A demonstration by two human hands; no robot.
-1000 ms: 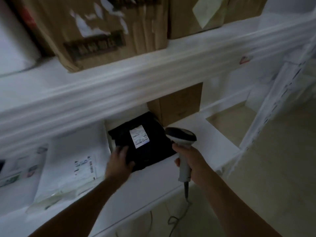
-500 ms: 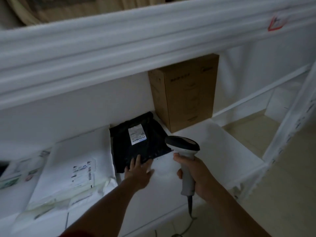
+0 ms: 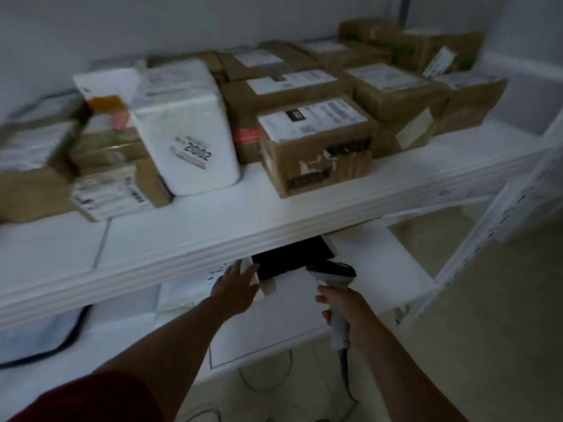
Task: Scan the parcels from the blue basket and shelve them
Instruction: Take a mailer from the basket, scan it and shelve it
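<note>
A black parcel bag [image 3: 289, 260] lies flat on the lower white shelf [image 3: 374, 266], mostly hidden under the edge of the upper shelf. My left hand [image 3: 236, 286] reaches out with straight fingers over a white parcel bag [image 3: 195, 287] just left of the black one, holding nothing. My right hand [image 3: 344, 312] grips the handle of a grey barcode scanner [image 3: 332, 274], its head pointing left near the black bag. The blue basket is not in view.
The upper shelf [image 3: 213, 239] carries several brown cardboard boxes [image 3: 316, 144] and a white foam box [image 3: 189, 129]. A grey pouch [image 3: 39, 333] lies at the lower shelf's left. Cables [image 3: 265, 385] trail on the tiled floor below. A shelf post [image 3: 475, 242] stands at right.
My view has risen, so the upper shelf's top now shows. My left hand has left the black bag's front edge and moved left over the white bag. The scanner stays in my right hand.
</note>
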